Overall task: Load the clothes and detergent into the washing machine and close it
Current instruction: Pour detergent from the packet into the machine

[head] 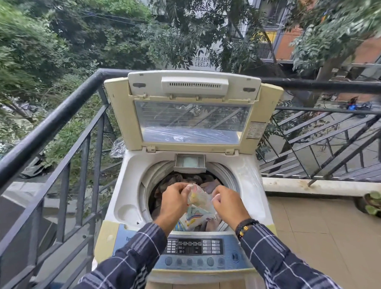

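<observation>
Both hands hold a clear plastic detergent packet [197, 206] over the open drum of the washing machine [128, 176]. The left hand [174, 203] pinches its far left corner, and the right hand [229, 205] pinches its right edge. Dark clothes [179, 179] lie in the drum beneath. The lid [191, 111] stands raised at the far side.

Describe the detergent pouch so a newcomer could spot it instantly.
Find the top-load washing machine, lid up, by the balcony railing. Over its open drum, the left hand and right hand pinch the pouch. It is crinkly clear plastic with yellow and blue print, unlike the dull brown clothes below.
</observation>
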